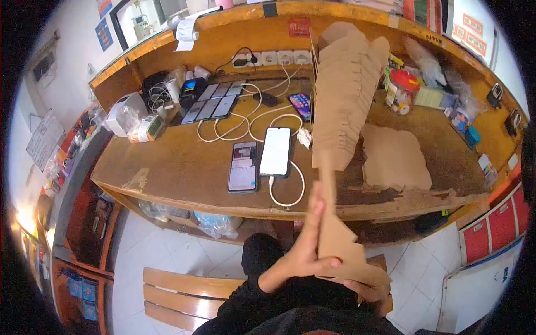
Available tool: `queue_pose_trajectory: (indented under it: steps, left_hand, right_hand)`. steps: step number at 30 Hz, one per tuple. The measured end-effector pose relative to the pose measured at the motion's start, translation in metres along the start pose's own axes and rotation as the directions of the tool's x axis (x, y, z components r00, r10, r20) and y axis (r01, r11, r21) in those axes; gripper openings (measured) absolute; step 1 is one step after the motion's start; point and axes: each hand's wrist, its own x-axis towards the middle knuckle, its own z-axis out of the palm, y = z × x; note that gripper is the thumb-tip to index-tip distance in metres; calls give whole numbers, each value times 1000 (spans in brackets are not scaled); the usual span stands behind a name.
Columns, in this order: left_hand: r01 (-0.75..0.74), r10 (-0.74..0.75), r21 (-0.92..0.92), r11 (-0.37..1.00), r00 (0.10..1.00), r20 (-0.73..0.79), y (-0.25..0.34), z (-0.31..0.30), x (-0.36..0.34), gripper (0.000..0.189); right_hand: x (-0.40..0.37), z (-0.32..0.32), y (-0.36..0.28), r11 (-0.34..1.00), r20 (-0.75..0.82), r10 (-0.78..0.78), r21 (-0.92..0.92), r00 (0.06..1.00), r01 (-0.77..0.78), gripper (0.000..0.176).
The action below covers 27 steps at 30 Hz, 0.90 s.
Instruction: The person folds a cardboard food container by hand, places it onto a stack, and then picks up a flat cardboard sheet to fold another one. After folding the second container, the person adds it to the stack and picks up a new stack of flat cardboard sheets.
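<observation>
A brown cardboard piece [340, 243] with a stepped right edge is upright in front of my body. My left hand [301, 245] grips its left side, thumb across the face and fingers stretched up along the edge. Low on the right, my right hand [371, 293] holds the bottom end, its fingers partly hidden by the card. Just beyond, a tall stack of cut brown cardboard pieces [346, 100] rests on the desk, overlapping in view with the held piece's narrow top. Flat to the right lies another brown cardboard sheet [393, 156] with a wavy edge.
On the wooden desk [184, 167] lie a white-screened phone [276, 151] on a cable, a second phone [243, 167] and several phones in a group [209, 103]. A red-lidded jar [402, 92] stands right of the stack. A slatted bench [184, 298] is below left.
</observation>
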Motion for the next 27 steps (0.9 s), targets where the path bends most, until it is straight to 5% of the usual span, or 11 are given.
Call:
queue_pose_trajectory:
  steps: [2, 5, 7, 10, 13, 16, 18, 19, 21, 25, 27]
  left_hand:
    - [-79, 80, 12, 997, 978, -194, 2, -2, -1, 92]
    - [72, -68, -79, 994, 996, 56, 20, -13, -1, 85]
    - [-12, 13, -113, 994, 1000, 2, 15, -13, -7, 81]
    - [-54, 23, -135, 989, 976, -218, 13, -9, -17, 82]
    - [-243, 256, 109, 964, 959, -125, 24, -14, -7, 80]
    - [-196, 196, 91, 976, 981, 8, 40, -10, -16, 67]
    - [-139, 119, 163, 977, 984, 130, 56, -8, -21, 49]
    - [-140, 119, 156, 978, 984, 136, 56, -6, -27, 49]
    - [-118, 106, 81, 990, 984, 142, 55, -1, -42, 34]
    - [-137, 171, 272, 953, 980, -104, 51, 7, -56, 23]
    - [-123, 162, 324, 938, 982, -96, 53, 6, -58, 24]
  right_hand:
    - [-5, 5, 1, 999, 81, 40, 7, 996, -40, 34]
    - [8, 7, -13, 967, 46, 124, 217, 991, -131, 37]
    - [16, 4, -19, 985, 56, -136, 115, 989, 129, 35]
    - [16, 3, -23, 980, 35, -175, 105, 984, 171, 28]
    - [4, 10, -19, 946, -43, -240, 214, 970, 244, 19]
    - [-1, 2, -25, 942, 129, -260, 250, 957, 222, 32]
    - [-9, 1, -24, 963, 270, -99, 269, 958, 23, 31]
    - [-15, 4, -23, 964, 263, -93, 267, 960, 20, 31]
    - [-25, 11, -25, 884, 183, 207, 386, 961, -264, 31]
    - [-23, 29, -39, 944, -23, 215, 263, 976, -202, 30]
    - [-22, 40, -47, 909, -53, 323, 295, 945, -294, 31]
